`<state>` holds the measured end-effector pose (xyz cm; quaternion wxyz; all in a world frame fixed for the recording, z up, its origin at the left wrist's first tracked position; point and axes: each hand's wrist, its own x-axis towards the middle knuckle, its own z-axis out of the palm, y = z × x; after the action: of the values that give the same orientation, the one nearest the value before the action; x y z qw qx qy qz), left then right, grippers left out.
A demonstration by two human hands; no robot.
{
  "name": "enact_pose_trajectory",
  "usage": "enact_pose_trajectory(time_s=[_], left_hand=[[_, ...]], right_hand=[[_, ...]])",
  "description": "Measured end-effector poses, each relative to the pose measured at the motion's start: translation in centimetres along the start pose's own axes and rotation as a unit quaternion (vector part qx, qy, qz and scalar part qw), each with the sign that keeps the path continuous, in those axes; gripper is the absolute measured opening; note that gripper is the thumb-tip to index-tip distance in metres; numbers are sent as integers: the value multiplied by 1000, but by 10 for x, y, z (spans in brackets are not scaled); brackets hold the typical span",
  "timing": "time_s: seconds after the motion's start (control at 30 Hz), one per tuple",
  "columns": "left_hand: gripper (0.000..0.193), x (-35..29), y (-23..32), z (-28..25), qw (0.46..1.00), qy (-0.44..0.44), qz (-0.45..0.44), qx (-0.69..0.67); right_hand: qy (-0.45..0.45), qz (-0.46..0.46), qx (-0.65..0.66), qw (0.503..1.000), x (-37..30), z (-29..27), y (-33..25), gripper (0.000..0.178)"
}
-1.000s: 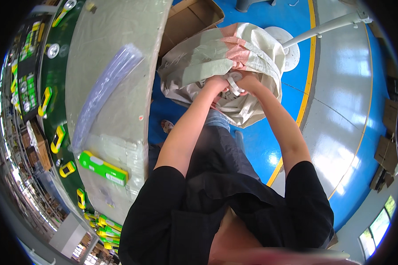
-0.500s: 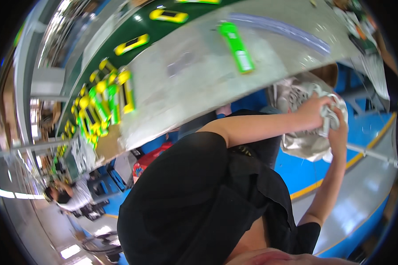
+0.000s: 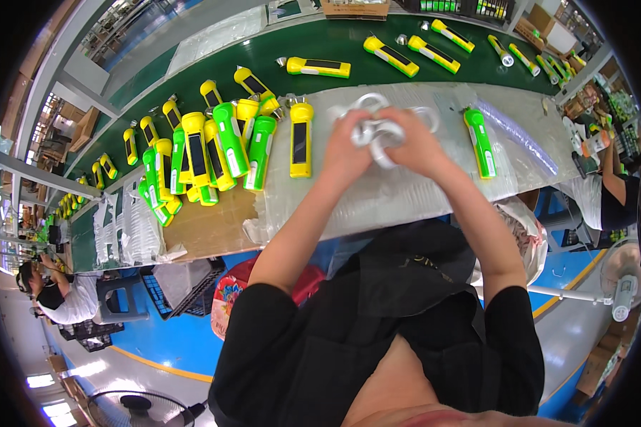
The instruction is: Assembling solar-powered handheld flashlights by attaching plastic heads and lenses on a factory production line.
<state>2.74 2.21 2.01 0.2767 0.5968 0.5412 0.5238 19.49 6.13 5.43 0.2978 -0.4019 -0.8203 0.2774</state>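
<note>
The left hand (image 3: 349, 148) and right hand (image 3: 410, 142) curl their fingers around shiny white ring-shaped pieces (image 3: 364, 133), above the grey plastic-covered worktop (image 3: 377, 198). This step seems to be holding the bunch; parting it would call for loosening one grip.

I hold a loose cluster of shiny white rings (image 3: 387, 129) between my left hand (image 3: 350, 146) and right hand (image 3: 412, 146), variously tilted, somewhat blurred.
</note>
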Motion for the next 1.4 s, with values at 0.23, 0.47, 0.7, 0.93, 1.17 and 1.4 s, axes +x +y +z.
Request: enact_pose_trajectory(time_s=[0.23,0.47,0.7,0.93,1.17,1.4], left_hand=[[50,-26,-46,-80,998,40,-40,20],[53,-36,-46,-111,993,75,-17,85],[58,-41,-48,-117,984,65,-14,166],[65,-31,-35,-107,976,41,5,215],[67,-32,-21,-106,942,34,7,334],[37,-22,-41,-98,905,188,132,357]], right_hand=[[-172,57,34,983,46,76,-30,65],[-172,-4,61,983,61,107,-37,64],[-200,-35,47,978,64,104,-35,70],[-296,-93,-62,949,90,60,-25,80],[-317,-194,-37,928,99,29,-27,71],[-324,-202,96,919,93,12,-17,54]])
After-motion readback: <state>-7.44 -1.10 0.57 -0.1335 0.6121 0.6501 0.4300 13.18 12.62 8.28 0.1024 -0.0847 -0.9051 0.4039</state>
